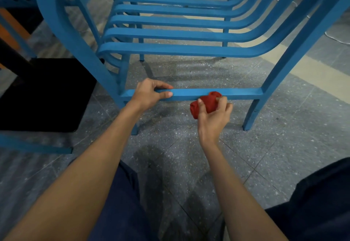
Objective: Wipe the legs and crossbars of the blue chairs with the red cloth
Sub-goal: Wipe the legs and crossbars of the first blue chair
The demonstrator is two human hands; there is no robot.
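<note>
A blue slatted chair point(170, 49) stands in front of me on the floor. Its low front crossbar point(240, 93) runs between the two front legs. My left hand point(149, 94) grips the left part of that crossbar, thumb under and fingers over. My right hand point(214, 115) holds a bunched red cloth point(207, 101) against the middle of the crossbar, from the front and below. The right front leg point(251, 114) stands bare to the right of the cloth.
Another blue chair's frame point(36, 148) juts in at the lower left, beside a black panel point(43, 97). More blue furniture sits at the top left. The floor is grey speckled tile point(284, 146) with a pale stripe. My knees in dark trousers frame the bottom.
</note>
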